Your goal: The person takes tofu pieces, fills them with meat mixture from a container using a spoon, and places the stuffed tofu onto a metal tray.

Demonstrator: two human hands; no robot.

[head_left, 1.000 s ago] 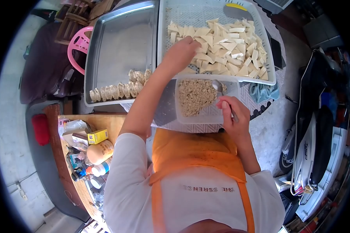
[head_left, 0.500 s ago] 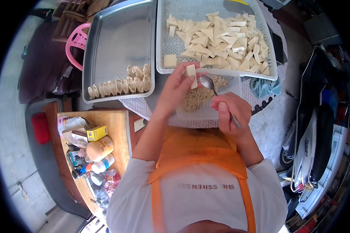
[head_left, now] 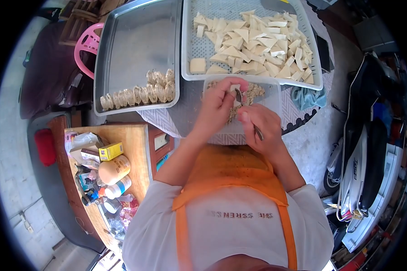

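Note:
My left hand [head_left: 215, 106] is closed around a pale tofu piece [head_left: 234, 88], mostly hidden by my fingers and the spoon. In my right hand [head_left: 263, 125] is a metal spoon [head_left: 238, 95], its bowl up against the tofu. Both hands are over a translucent plastic tub [head_left: 274, 101] with crumbly brownish filling [head_left: 256, 90] inside. Just beyond, a white perforated tray [head_left: 199, 49] bears a heap of cut tofu pieces [head_left: 257, 43], many of them triangular. On the left, a metal tray [head_left: 138, 40] carries rows of filled tofu pieces [head_left: 142, 95] along its near edge.
A teal cloth [head_left: 308, 97] lies right of the tub. At left, a wooden table [head_left: 135, 140] holds bottles, a yellow box [head_left: 111, 151] and other clutter. Behind the metal tray is a pink chair back [head_left: 82, 49]. A scooter [head_left: 359, 167] stands at right.
My left hand has turned and lowered over the tub with the tofu. My right hand has brought the spoon left, up to the tofu piece.

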